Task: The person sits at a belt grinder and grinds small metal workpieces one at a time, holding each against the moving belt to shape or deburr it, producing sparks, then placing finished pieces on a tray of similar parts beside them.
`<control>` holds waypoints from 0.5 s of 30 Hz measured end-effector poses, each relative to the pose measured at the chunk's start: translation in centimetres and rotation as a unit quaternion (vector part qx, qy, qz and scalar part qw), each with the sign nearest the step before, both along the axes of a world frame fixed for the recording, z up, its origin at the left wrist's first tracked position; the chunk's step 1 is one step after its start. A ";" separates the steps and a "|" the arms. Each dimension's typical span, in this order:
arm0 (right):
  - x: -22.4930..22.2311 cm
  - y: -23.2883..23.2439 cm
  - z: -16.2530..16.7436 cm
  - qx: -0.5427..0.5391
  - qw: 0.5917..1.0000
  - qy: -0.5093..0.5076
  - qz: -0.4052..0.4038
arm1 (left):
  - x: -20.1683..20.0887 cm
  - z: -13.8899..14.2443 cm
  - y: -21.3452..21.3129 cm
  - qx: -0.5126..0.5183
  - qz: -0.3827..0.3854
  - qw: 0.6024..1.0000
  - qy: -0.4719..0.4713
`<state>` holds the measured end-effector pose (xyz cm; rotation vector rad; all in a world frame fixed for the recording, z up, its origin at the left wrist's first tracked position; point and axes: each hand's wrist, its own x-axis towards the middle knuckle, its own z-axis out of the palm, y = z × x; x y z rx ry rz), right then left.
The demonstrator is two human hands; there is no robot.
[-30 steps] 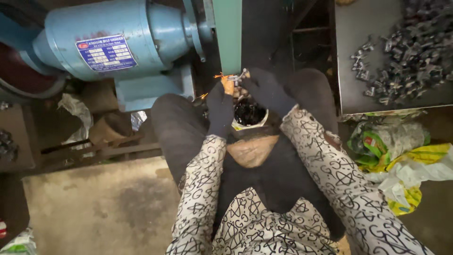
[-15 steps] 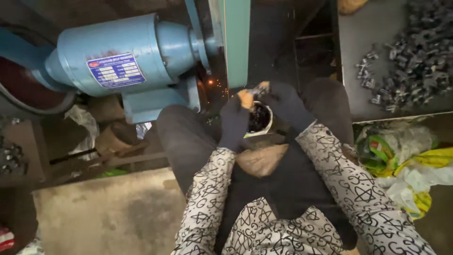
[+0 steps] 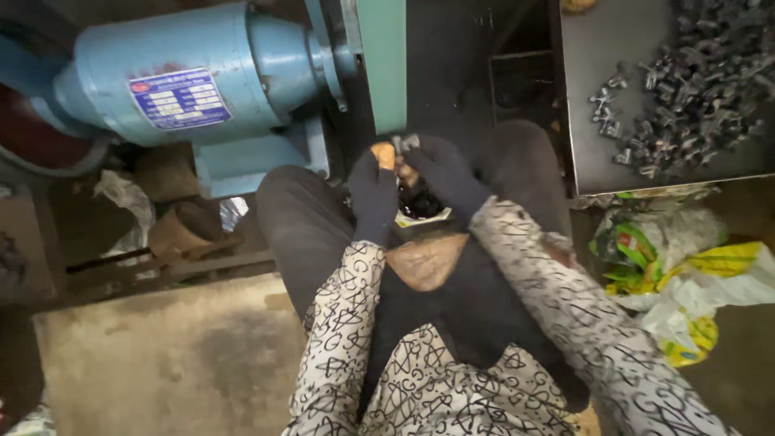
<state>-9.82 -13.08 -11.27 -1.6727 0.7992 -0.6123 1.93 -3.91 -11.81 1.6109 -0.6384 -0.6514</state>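
Item: small metal fitting (image 3: 404, 145), grey, held at the tips of both gloved hands, just below the lower edge of the green upright belt guard (image 3: 382, 64).

Left hand (image 3: 373, 190): dark glove, one worn orange fingertip; fingers pressed together and pinching the fitting from the left side.

Right hand (image 3: 446, 173): dark glove; fingers curled and closed on the same fitting from the right, touching the left fingertips.

Below the fingers, in the lap: small round bowl (image 3: 420, 206) with dark pieces inside; whether finished or unworked, cannot be told.

Left of the fingers: pale blue electric motor (image 3: 186, 77) with a label plate, fixed beside the green guard.

Up and right of the fingers, well apart: dark metal tray (image 3: 581, 145) carrying a heap of similar grey metal fittings (image 3: 686, 89).

Right of the fingers, lower: crumpled green and yellow plastic bags (image 3: 686, 266).

Progress, as judged: one piece is in hand at the grinder; the heap on the tray is large, so most of the lot appears unworked. No sparks are visible at the fingertips.
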 end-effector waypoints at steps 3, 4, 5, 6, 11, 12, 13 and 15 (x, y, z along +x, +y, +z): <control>0.7 0.1 -0.7 -0.010 1.000 0.001 -0.018 | 0.4 -0.9 -0.6 0.076 0.027 0.983 -0.167; 0.7 0.0 -0.8 0.002 1.000 0.015 -0.004 | 0.7 -1.0 -0.5 0.123 0.016 0.975 -0.182; 0.5 -0.1 -0.8 0.014 1.000 0.027 0.010 | 0.8 -1.2 -0.4 0.169 0.003 0.965 -0.200; 0.3 -0.4 -0.8 0.023 0.999 0.038 0.023 | 0.8 -1.3 -0.4 0.110 -0.010 0.981 -0.158; 0.4 -1.0 0.2 0.226 0.969 -0.045 -0.086 | -0.5 -2.2 -1.1 -0.055 -0.015 0.985 -0.164; 0.3 -1.0 0.7 0.215 0.970 -0.015 -0.116 | -0.8 -2.5 -1.2 -0.069 -0.007 0.996 -0.048; 0.3 -1.4 1.2 0.161 0.983 -0.024 -0.084 | -0.8 -2.7 -1.5 -0.088 -0.008 0.994 0.066; -0.7 -1.8 2.2 0.076 0.996 -0.031 -0.019 | -0.6 -3.1 -1.3 -0.064 -0.041 0.991 0.111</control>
